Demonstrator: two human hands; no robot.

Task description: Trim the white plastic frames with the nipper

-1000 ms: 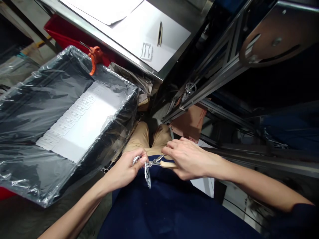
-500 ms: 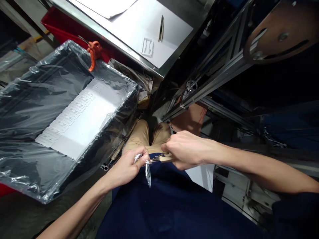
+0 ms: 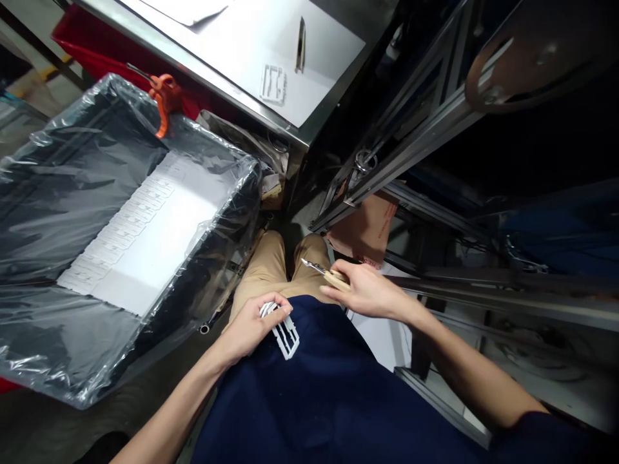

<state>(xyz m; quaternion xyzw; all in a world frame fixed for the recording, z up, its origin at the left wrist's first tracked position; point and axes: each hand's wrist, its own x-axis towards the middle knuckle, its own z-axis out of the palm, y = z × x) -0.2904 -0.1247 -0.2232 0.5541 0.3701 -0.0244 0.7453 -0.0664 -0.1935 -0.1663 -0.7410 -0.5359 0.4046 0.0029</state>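
My left hand [image 3: 251, 325] grips a small white plastic frame part [image 3: 285, 335] over my lap, its lower end sticking out past my fingers. My right hand [image 3: 367, 290] holds small cutters [image 3: 325, 272] with pale handles, the metal jaws pointing up and left, away from the part. The two hands are apart, about a hand's width between them. Below them are my dark blue apron and tan trousers.
A black bin lined with clear plastic [image 3: 72, 322] stands at my left, with a stack of white sheets of parts [image 3: 145, 232] inside. An orange clamp [image 3: 163, 96] sits at its far rim. Ahead, a steel table [image 3: 232, 96] carries a white part [image 3: 273, 84] and tweezers [image 3: 300, 45]. A metal machine frame [image 3: 416, 148] fills the right.
The cutters were at the white part in my left hand; now my right hand has drawn them away to the right and up. The part has turned flat in my left hand.
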